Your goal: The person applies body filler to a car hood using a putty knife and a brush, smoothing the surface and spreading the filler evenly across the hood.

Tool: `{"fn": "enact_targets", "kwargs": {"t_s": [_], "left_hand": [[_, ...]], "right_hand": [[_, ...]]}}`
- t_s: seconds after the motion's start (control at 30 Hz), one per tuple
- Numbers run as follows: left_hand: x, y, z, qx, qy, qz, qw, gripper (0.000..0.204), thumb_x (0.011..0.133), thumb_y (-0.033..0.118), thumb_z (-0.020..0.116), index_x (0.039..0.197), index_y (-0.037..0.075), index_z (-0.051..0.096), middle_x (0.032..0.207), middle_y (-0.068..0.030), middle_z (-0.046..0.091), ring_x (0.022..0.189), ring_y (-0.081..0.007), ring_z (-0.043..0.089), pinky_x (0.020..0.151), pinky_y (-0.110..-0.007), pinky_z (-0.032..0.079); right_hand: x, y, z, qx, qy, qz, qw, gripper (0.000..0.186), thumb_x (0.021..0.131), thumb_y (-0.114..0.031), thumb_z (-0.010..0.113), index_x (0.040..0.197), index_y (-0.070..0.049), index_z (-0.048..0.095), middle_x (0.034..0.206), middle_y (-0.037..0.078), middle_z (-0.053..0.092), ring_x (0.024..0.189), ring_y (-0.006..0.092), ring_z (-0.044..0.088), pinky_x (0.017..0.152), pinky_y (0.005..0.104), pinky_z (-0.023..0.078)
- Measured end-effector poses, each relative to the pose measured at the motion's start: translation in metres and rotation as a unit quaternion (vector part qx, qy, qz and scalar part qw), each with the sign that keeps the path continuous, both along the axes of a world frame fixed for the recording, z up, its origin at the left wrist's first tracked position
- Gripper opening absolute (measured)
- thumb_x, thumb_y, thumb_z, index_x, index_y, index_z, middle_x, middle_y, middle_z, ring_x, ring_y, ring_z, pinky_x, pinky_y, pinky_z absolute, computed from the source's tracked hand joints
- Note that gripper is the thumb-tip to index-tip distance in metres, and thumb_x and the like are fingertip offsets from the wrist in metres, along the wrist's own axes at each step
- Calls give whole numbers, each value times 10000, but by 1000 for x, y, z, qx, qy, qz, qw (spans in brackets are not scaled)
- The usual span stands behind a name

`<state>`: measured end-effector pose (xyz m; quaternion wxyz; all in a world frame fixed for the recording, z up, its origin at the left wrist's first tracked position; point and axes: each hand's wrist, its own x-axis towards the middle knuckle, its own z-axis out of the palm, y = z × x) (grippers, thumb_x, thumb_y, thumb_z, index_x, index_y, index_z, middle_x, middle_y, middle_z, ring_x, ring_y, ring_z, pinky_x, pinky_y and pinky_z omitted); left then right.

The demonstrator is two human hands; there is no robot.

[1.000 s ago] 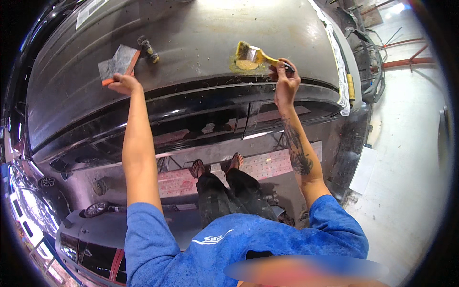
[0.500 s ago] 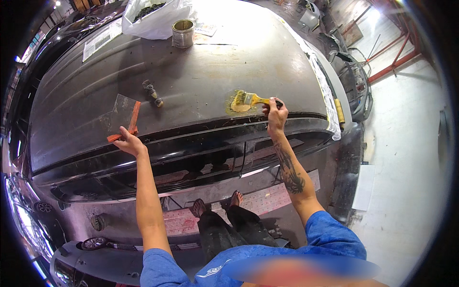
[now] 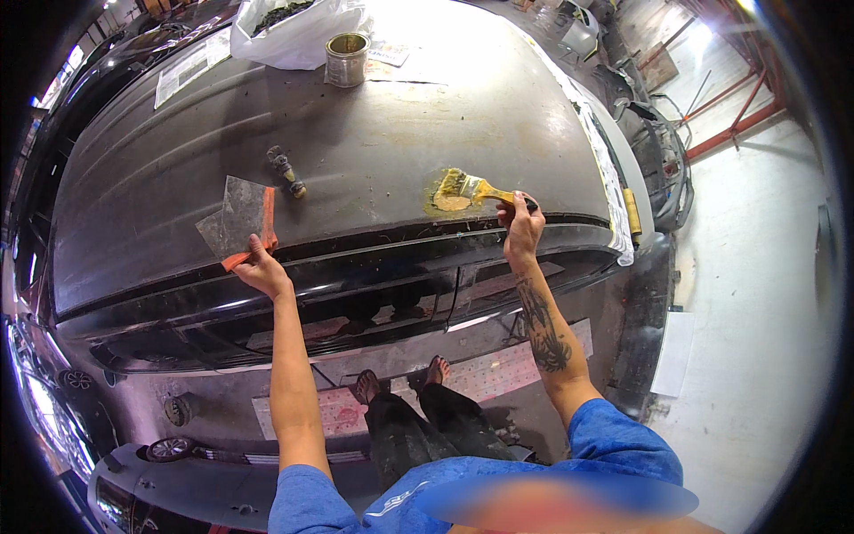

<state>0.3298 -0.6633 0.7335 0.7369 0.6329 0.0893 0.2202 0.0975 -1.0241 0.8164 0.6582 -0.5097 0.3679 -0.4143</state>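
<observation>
My right hand (image 3: 523, 227) is closed round the handle of a paintbrush (image 3: 485, 190). Its bristles touch a wet yellowish patch (image 3: 449, 203) near the edge of a dull grey car roof (image 3: 365, 142). In my left hand (image 3: 265, 271) are two flat spreaders (image 3: 245, 209) with orange edge grips, fanned apart over the roof's near left part. Just beyond them a small dark cylindrical tool (image 3: 286, 171), perhaps an air tool, lies on the roof.
An open metal can (image 3: 346, 64) and a white plastic bag (image 3: 285, 40) with dark scraps stand at the roof's far side. Paper sheets (image 3: 192, 69) lie there too. White masking (image 3: 598, 156) runs down the right edge. I stand on a spotted plank (image 3: 498, 369).
My left hand has moved a little right with the spreaders, which are turned to show more of their blades. The brush has shifted slightly, its handle tilting lower to the right.
</observation>
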Motion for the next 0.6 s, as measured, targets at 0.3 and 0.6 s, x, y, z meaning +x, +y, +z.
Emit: {"fn": "enact_targets", "kwargs": {"t_s": [0.3, 0.6], "left_hand": [[-11, -13, -8, 80, -45, 4, 996, 314, 940, 112, 657, 1077, -118, 491, 1008, -192, 649, 851, -238, 697, 669, -332, 640], [-10, -26, -11, 128, -77, 18, 989, 360, 927, 222, 708, 825, -107, 601, 796, -130, 672, 720, -161, 635, 627, -327, 501]], "right_hand": [[-2, -4, 0, 1, -14, -19, 1000, 194, 979, -201, 591, 1022, -15, 625, 755, 83, 685, 567, 120, 607, 507, 231, 448], [-6, -7, -11, 55, -39, -56, 996, 158, 970, -199, 603, 999, -46, 628, 761, 83, 674, 579, 123, 605, 516, 243, 488]]}}
